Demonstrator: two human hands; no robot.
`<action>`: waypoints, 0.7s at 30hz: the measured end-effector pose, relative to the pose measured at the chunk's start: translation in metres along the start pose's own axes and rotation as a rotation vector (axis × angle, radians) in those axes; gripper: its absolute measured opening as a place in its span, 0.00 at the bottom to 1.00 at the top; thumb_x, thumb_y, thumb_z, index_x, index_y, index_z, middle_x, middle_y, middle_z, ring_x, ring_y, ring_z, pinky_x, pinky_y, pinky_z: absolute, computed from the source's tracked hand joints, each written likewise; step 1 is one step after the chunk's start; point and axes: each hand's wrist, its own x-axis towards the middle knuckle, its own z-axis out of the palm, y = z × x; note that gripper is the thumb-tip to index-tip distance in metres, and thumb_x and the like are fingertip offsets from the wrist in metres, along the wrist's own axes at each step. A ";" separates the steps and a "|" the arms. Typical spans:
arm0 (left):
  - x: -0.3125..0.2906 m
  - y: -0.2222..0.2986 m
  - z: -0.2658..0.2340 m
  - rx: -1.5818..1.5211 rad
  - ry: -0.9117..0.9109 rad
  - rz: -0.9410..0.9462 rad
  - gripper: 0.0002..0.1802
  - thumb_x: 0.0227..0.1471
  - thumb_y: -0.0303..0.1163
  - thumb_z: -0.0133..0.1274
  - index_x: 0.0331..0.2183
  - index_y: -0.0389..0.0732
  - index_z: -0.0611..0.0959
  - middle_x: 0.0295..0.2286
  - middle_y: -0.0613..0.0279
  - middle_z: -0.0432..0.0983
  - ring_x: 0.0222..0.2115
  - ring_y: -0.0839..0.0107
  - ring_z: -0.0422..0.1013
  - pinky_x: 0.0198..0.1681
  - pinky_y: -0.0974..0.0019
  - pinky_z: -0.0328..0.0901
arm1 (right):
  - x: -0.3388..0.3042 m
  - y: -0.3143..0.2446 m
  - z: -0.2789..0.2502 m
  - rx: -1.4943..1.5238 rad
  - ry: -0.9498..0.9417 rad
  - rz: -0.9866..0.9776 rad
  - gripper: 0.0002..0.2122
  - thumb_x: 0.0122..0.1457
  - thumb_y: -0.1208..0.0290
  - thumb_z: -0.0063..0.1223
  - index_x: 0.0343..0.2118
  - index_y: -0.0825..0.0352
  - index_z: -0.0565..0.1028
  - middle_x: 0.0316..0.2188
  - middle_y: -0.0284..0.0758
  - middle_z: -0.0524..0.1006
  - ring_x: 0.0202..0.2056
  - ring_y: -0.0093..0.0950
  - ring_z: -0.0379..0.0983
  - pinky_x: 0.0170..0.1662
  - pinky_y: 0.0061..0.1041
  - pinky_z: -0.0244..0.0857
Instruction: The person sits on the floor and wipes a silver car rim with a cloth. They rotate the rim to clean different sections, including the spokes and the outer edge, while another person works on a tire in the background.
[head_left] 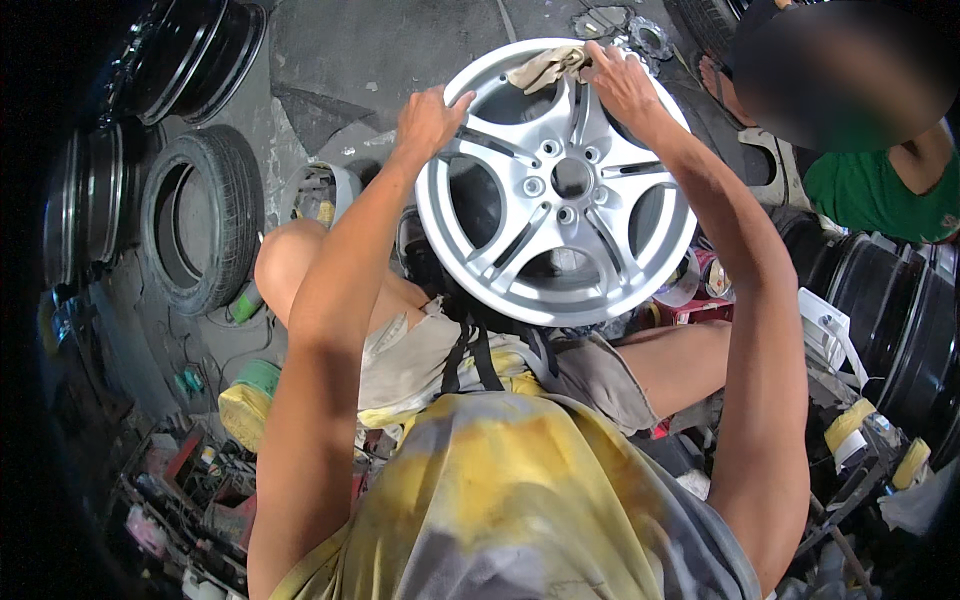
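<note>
A silver alloy wheel rim (517,132) with split spokes and several bolt holes around a central bore sits in front of me, above my lap. My left hand (432,122) grips its upper left edge, thumb stretched over the lip and the other fingers curled, partly hidden. At the far edge, my right hand (622,88) holds a beige cloth (545,68) under its fingers, pressed against the inner side of the rim. Part of the cloth trails leftward from the fingertips.
A tire (205,220) stands at the left, with dark wheels (180,60) stacked behind it. More black rims (880,310) lie at the right. Another person in a green shirt (885,190) is at the far right. A white bucket (345,190) stands near my left knee; cluttered tools lie lower left.
</note>
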 end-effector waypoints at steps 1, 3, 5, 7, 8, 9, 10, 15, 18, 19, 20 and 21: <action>-0.001 0.002 -0.001 0.000 -0.002 -0.013 0.31 0.58 0.58 0.53 0.43 0.37 0.85 0.38 0.42 0.82 0.44 0.45 0.77 0.51 0.47 0.69 | 0.004 0.003 -0.001 -0.040 -0.012 -0.047 0.09 0.61 0.71 0.52 0.42 0.57 0.81 0.51 0.33 0.66 0.53 0.27 0.67 0.47 0.27 0.71; -0.003 0.005 -0.003 0.001 -0.008 -0.039 0.30 0.58 0.57 0.53 0.44 0.38 0.85 0.39 0.43 0.83 0.45 0.46 0.77 0.52 0.47 0.69 | -0.005 -0.001 0.005 -0.024 -0.113 -0.164 0.14 0.59 0.74 0.53 0.48 0.56 0.80 0.56 0.34 0.65 0.55 0.28 0.68 0.51 0.28 0.71; -0.003 0.001 -0.001 -0.032 -0.028 -0.046 0.30 0.58 0.57 0.53 0.46 0.40 0.85 0.40 0.45 0.82 0.46 0.47 0.77 0.52 0.47 0.69 | -0.031 -0.012 0.002 -0.033 -0.140 -0.293 0.15 0.59 0.75 0.54 0.49 0.56 0.81 0.59 0.34 0.64 0.56 0.28 0.68 0.53 0.28 0.71; -0.001 0.006 -0.002 -0.042 -0.048 -0.036 0.30 0.58 0.57 0.53 0.46 0.40 0.85 0.41 0.45 0.82 0.46 0.47 0.77 0.52 0.47 0.69 | -0.062 -0.039 0.003 0.109 -0.112 -0.321 0.13 0.58 0.74 0.55 0.45 0.58 0.82 0.61 0.36 0.63 0.55 0.29 0.69 0.53 0.27 0.71; -0.003 0.004 -0.001 -0.043 -0.043 -0.048 0.30 0.58 0.57 0.53 0.46 0.40 0.85 0.40 0.45 0.82 0.45 0.47 0.77 0.52 0.47 0.69 | -0.066 -0.054 -0.007 0.164 -0.157 -0.253 0.11 0.58 0.74 0.54 0.42 0.61 0.81 0.59 0.38 0.64 0.54 0.31 0.69 0.52 0.28 0.70; -0.003 0.003 -0.001 -0.035 -0.033 -0.050 0.30 0.58 0.58 0.53 0.46 0.39 0.85 0.40 0.45 0.82 0.45 0.47 0.77 0.51 0.47 0.69 | -0.068 -0.065 -0.012 0.220 -0.201 -0.183 0.09 0.57 0.74 0.54 0.40 0.63 0.81 0.57 0.39 0.65 0.53 0.33 0.70 0.51 0.29 0.70; -0.002 0.004 -0.001 -0.026 -0.028 -0.039 0.31 0.59 0.58 0.53 0.45 0.39 0.85 0.40 0.44 0.82 0.45 0.47 0.77 0.51 0.47 0.69 | -0.074 -0.065 -0.008 0.292 -0.053 -0.146 0.07 0.56 0.73 0.54 0.34 0.64 0.82 0.51 0.41 0.70 0.50 0.37 0.72 0.46 0.31 0.71; 0.002 0.012 0.003 0.011 0.024 0.018 0.33 0.58 0.59 0.52 0.45 0.37 0.84 0.39 0.42 0.82 0.45 0.45 0.77 0.51 0.47 0.70 | -0.118 -0.069 0.042 1.307 0.018 0.175 0.11 0.63 0.68 0.47 0.38 0.69 0.79 0.42 0.45 0.74 0.43 0.37 0.75 0.46 0.35 0.71; 0.000 -0.001 0.004 0.030 0.052 0.013 0.34 0.59 0.60 0.51 0.43 0.34 0.84 0.38 0.39 0.81 0.44 0.42 0.77 0.49 0.47 0.71 | -0.169 -0.083 -0.027 1.556 -0.514 0.147 0.18 0.67 0.62 0.43 0.43 0.73 0.77 0.44 0.45 0.77 0.48 0.34 0.73 0.55 0.35 0.67; 0.002 0.000 0.006 0.026 0.048 0.014 0.35 0.59 0.60 0.51 0.43 0.34 0.84 0.38 0.38 0.81 0.44 0.42 0.77 0.48 0.46 0.71 | -0.193 -0.078 -0.049 1.634 -0.593 0.231 0.19 0.64 0.66 0.44 0.49 0.78 0.76 0.51 0.46 0.76 0.54 0.36 0.70 0.61 0.33 0.61; 0.002 0.001 0.003 0.033 0.049 0.009 0.35 0.59 0.60 0.50 0.43 0.34 0.84 0.38 0.38 0.81 0.43 0.41 0.77 0.48 0.46 0.71 | -0.205 -0.060 -0.071 1.724 -0.675 0.214 0.18 0.63 0.69 0.45 0.46 0.79 0.78 0.52 0.46 0.76 0.56 0.33 0.69 0.62 0.32 0.59; 0.001 0.002 0.003 0.038 0.046 0.008 0.35 0.59 0.61 0.50 0.43 0.34 0.84 0.38 0.37 0.81 0.43 0.41 0.77 0.48 0.46 0.71 | -0.227 -0.054 -0.082 1.778 -0.482 0.403 0.17 0.63 0.70 0.45 0.46 0.79 0.78 0.52 0.44 0.77 0.55 0.32 0.70 0.61 0.30 0.60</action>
